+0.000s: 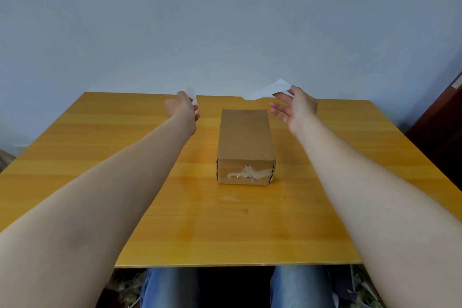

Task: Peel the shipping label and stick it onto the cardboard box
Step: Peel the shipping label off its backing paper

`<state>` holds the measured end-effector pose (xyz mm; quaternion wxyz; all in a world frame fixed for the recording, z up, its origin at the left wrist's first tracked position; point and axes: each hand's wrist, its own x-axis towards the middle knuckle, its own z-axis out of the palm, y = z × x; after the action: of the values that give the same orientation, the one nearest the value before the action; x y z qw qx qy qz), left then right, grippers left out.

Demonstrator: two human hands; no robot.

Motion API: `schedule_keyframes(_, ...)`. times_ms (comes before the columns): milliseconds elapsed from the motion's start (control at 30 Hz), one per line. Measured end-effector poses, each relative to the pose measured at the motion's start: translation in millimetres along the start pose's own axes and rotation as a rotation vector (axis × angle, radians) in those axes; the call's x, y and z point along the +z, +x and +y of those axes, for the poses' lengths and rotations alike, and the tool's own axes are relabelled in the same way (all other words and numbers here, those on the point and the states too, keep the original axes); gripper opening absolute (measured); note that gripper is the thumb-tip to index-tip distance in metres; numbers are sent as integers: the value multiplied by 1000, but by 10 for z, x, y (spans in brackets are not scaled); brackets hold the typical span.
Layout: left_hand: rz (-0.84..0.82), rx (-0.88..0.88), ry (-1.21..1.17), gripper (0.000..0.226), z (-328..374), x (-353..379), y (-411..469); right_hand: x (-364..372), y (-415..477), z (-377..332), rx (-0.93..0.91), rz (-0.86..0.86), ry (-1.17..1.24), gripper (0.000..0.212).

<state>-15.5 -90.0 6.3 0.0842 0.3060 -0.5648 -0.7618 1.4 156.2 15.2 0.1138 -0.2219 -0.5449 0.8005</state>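
A brown cardboard box [245,137] lies lengthwise at the middle of the yellow wooden table [125,182], with torn white tape scraps on its near end. My left hand [181,109] hovers to the left of the box's far end, fingers closed on a small white piece of paper [192,94]. On the box's other side, my right hand [296,107] pinches a larger white sheet [268,89] between thumb and forefinger, the other fingers spread. Both papers are held apart in the air above the table's far edge. I cannot tell which one is the label and which the backing.
A pale blue wall stands directly behind the table's far edge. A dark brown door or cabinet [445,127] stands at the right. My knees in blue jeans [172,287] show under the table's near edge.
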Motion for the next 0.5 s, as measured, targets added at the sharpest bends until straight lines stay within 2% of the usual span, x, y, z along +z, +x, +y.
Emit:
schedule_keyframes(133, 46, -28, 30, 38, 29, 32, -42, 19, -5, 14, 3, -3, -8, 24)
schedule_keyframes(233, 36, 114, 196, 32, 22, 77, -82, 37, -18, 10, 0, -15, -36, 22)
schedule_keyframes(333, -159, 384, 327, 19, 11, 168, -144, 80, -41, 7, -13, -48, -100, 22)
schedule_keyframes(500, -489, 587, 518, 28, -14, 354, -347, 191, -101, -6, -57, -136, -244, 22)
